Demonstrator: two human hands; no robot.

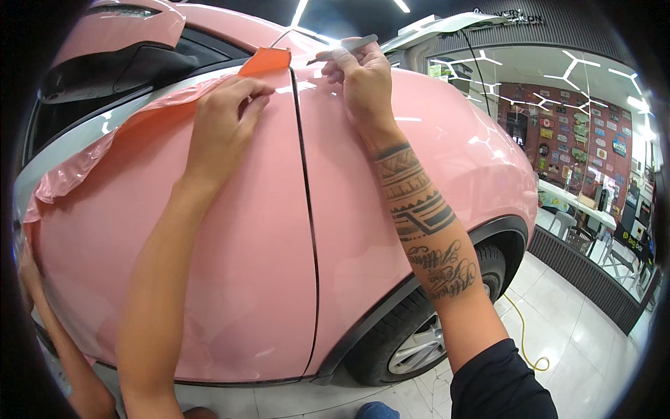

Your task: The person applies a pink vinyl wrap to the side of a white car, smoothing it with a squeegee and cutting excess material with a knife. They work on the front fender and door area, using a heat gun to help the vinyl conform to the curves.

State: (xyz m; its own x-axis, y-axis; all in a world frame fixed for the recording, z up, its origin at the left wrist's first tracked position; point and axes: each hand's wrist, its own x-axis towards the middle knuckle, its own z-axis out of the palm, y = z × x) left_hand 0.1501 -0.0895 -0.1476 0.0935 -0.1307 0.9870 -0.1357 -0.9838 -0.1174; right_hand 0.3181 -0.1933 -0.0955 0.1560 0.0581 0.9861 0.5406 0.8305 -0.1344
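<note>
My right hand [363,80] grips a slim grey cutter knife [364,43], its narrow tip pointing left near the top of the door gap. Beside that gap, my left hand [227,115] rests against the pink car door, fingers curled inward; whatever they may hold is hidden. Just above these fingers, an orange flap [266,63] stands up at the edge of the pink wrap film [70,171]. The film's loose, wrinkled border runs along below the window, showing an orange-tinted underside. A dark vertical gap [303,160] separates door and front fender [356,188].
At the far left, another person's arm [66,335] reaches to the door's edge. The side mirror [115,56] juts out at upper left. A front wheel [419,342] stands low right, with a yellow cable [523,328] on the tiled floor. Glass panels [586,140] lie beyond.
</note>
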